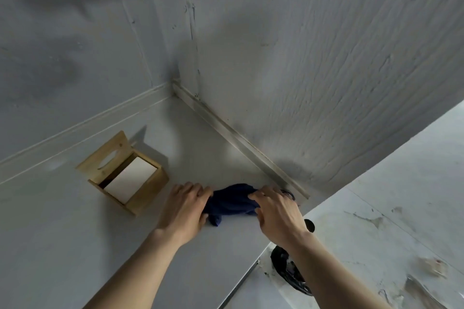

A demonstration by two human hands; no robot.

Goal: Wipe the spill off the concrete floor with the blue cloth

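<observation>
- Here my left hand (185, 204) lies on the left end of the blue cloth (232, 202), with the fingers bent over the edge of the fabric and gripping it.
- My right hand (277, 211) holds the right end of the same cloth; the fingertips (253, 195) pinch into the folds and the thumb points down toward me.
- The cloth is bunched into a dark crumpled lump between my two hands, and one small corner hangs out toward me under the left hand.
- It rests on a flat grey surface (75, 246), near the corner where two rough grey walls (326, 57) meet, close to the pale strip (241, 140) at the foot of the right wall.
- A wooden tissue box (125, 174) stands to the left of my left hand, apart from it; its lid is tilted open and a white pack shows inside.
- I can read no brand, label or writing on the box, the cloth or the walls.
- Below my right forearm there is a black object (288, 271), partly hidden by the arm; I cannot tell what it is.
- At the right lies a lower pale surface (401, 221) with stains and scuffed marks; I cannot tell if any of them is the spill.
</observation>
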